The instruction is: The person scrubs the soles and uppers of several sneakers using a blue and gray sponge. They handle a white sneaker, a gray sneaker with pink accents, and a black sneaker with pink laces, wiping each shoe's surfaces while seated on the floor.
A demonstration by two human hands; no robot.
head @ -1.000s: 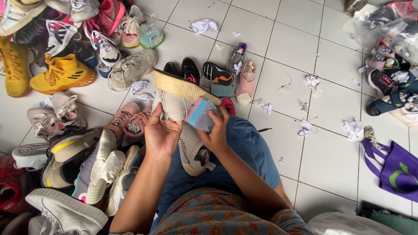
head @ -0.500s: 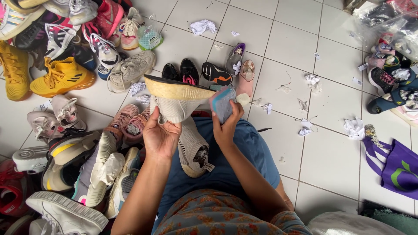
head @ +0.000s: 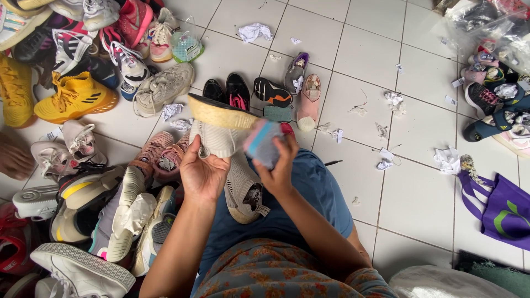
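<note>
Far left of the floor [head: 342, 94], a yellow high-top [head: 74, 96] sits in the shoe heap, and a blurred hand that isn't mine [head: 14, 157] pokes in at the left edge. Nearer me, a pink pair [head: 163, 154] lies just left of my wrist.

My left hand [head: 203, 175] is up now, palm cupped, fingers wrapped round the knit upper of the beige sneaker [head: 218, 129]. I've got it tipped so the tan sole faces up and away, toe end pointing left. The sneaker sits right on top of that hand, above my lap, and its mate [head: 243, 190] rests on my blue knee [head: 309, 187] just below.

My right hand [head: 279, 171] is closed round a sponge [head: 262, 142], blue band showing, fingers pinching it from behind. The sponge is blurred, pressed against the heel end of the sneaker, touching it, directly right of my left hand.

To scrub this well, I reckon I want a firm left grip so the shoe doesn't twist, short strokes along the sole edge, and the sponge face kept flat on the rubber rather than catching the knit.

Further right: black shoes [head: 237, 91] and a pink flat [head: 309, 102] on the tiles past the sneaker, paper scraps [head: 395, 102] scattered, a purple bag [head: 505, 212] at the right edge
</note>
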